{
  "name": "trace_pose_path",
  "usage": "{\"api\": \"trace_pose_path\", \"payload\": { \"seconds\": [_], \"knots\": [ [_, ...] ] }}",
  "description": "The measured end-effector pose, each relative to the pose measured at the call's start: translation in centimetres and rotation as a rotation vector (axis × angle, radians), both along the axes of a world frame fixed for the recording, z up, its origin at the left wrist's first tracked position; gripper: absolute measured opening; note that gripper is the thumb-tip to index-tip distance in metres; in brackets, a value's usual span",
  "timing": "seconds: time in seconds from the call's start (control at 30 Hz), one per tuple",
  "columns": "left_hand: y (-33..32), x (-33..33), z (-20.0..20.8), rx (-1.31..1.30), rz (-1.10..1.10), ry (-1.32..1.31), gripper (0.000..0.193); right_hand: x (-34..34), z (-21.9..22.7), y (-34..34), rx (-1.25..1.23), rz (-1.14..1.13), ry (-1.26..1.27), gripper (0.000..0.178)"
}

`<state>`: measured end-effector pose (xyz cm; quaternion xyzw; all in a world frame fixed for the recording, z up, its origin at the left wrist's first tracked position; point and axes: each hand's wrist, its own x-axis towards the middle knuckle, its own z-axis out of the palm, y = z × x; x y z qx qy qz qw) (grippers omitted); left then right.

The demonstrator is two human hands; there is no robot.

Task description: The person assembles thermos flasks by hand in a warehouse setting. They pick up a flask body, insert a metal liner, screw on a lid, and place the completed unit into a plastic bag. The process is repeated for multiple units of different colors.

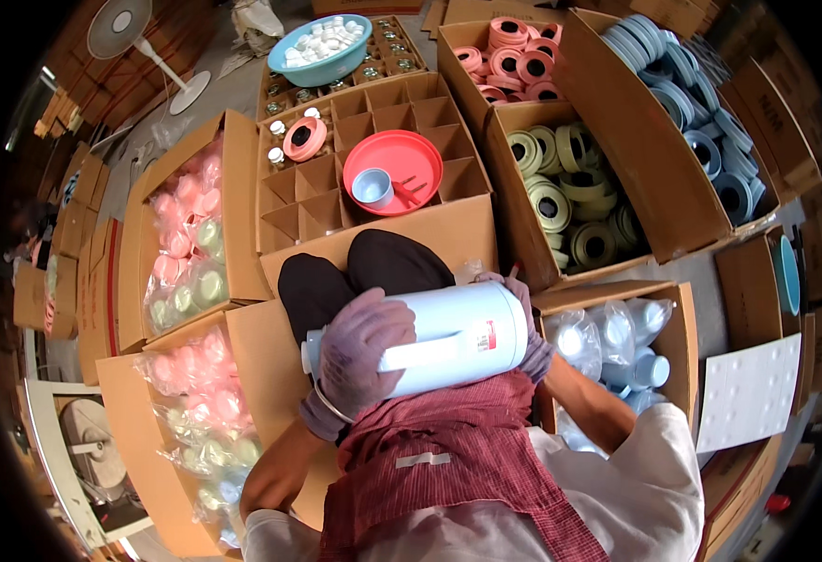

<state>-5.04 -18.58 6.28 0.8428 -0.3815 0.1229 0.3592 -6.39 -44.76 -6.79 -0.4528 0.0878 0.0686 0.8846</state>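
Note:
A light blue vacuum jug [458, 318] with a side handle and a red-and-white label lies sideways across my lap. My gloved left hand [362, 348] wraps round its left end, by the handle. At the jug's right end, my gloved right hand [529, 328] curls about the base, its fingers partly hidden behind it. Beyond my knees a red round tray [406, 150] rests on a divided carton. In that tray sit a light blue cup [372, 188] and a few small red and dark pieces [411, 190].
The divided carton [336, 211] also holds white-capped bottles and a pink ring part [305, 138]. A blue basin [322, 67] of white pieces stands behind. Cartons of pink [506, 66], pale green [561, 187] and blue parts [701, 150] are right; bagged lids [191, 384] fill left cartons.

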Motion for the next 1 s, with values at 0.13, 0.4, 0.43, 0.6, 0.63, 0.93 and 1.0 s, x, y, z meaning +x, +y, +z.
{"api": "trace_pose_path", "payload": {
  "seconds": [0.13,0.4,0.43,0.6,0.63,0.93,1.0],
  "knots": [
    [2.3,1.0,-3.3,-0.27,0.164,0.463,0.023,1.0,4.8,0.1,-0.213,0.104,0.164,0.043],
    [2.8,0.0,-4.6,-0.118,0.239,0.587,0.018,3.2,10.3,-1.7,-0.659,0.494,-0.792,0.089],
    [2.5,0.3,-4.2,-0.164,0.313,0.601,0.019,2.7,8.0,-1.9,-0.608,0.431,-0.672,0.083],
    [-1.2,1.3,0.8,0.008,0.16,-0.052,0.021,0.7,-0.9,-0.1,0.231,0.07,0.025,0.033],
    [-1.2,1.5,1.8,0.071,0.055,-0.056,0.022,1.1,-1.6,-0.4,0.225,0.103,0.041,0.031],
    [4.1,1.9,-4.3,0.015,0.329,0.556,0.019,4.4,7.7,-0.4,-0.547,0.466,-0.507,0.09],
    [4.3,1.2,-4.5,0.131,0.346,0.279,0.017,4.6,8.4,0.8,-0.463,0.483,-0.398,0.081]
  ]
}}
